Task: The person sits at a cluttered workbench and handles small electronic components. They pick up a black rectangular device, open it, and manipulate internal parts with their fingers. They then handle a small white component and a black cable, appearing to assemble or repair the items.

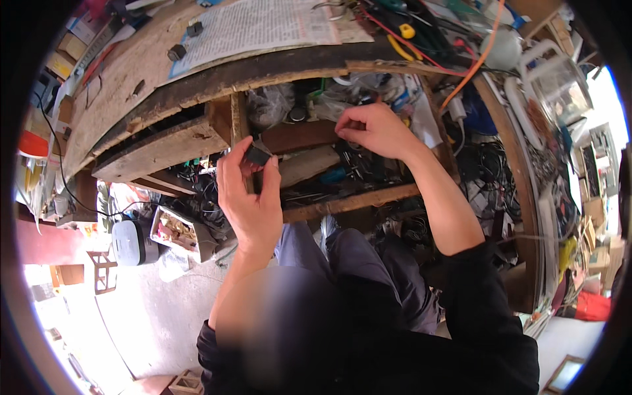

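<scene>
Between the thumb and fingers of my left hand (250, 197), a small black block-like object (258, 155) is held up at the left front of an open wooden drawer (355, 201). My right hand (378, 131) hangs over the drawer with its fingers curled into a pinch; whatever is in them, if anything, I cannot make out. Beneath and between my hands lie a brown flat piece (303, 136), a pale worn board (306, 164), crumpled plastic bags (270, 105) and a jumble of dark small items.
The worktop (125, 99) behind holds a printed sheet (263, 29), two small dark blocks (176, 52), tools and wires (411, 39). A box of small parts (178, 234) and a grey case (131, 240) sit at left. Tangled cables (487, 178) fill the right side.
</scene>
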`<action>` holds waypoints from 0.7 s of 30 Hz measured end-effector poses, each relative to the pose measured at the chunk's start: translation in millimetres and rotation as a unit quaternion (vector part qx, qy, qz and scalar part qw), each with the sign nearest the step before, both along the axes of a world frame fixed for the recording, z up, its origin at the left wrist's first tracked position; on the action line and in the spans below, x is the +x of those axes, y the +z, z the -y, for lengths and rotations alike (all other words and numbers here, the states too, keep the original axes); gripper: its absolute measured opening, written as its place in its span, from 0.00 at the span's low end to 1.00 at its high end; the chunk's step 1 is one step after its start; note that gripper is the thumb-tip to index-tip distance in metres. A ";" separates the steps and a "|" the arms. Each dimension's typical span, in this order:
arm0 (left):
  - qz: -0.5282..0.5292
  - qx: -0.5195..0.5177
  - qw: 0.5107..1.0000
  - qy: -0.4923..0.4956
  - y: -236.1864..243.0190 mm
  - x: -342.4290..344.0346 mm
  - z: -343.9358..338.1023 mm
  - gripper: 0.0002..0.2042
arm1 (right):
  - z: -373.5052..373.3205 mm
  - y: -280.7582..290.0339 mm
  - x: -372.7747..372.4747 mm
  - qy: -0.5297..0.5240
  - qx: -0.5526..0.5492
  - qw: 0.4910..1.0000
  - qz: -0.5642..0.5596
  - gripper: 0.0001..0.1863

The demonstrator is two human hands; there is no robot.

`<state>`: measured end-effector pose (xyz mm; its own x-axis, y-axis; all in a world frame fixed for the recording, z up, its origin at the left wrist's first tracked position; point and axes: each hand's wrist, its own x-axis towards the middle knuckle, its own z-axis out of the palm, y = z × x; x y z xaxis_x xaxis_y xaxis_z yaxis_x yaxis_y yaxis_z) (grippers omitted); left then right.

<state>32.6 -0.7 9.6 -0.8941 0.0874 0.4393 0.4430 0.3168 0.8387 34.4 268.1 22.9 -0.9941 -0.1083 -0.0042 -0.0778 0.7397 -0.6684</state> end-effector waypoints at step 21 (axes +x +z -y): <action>0.030 0.131 0.990 -0.047 -10.0 3.2 5.1 0.23 | 5.7 -2.3 5.5 0.221 0.086 0.967 0.092 0.06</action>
<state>35.8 -5.8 -0.4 -0.9121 0.0621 0.4052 0.4081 0.0454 0.9118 39.9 262.3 20.6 -0.8313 -0.5051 -0.2320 -0.3044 0.7629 -0.5704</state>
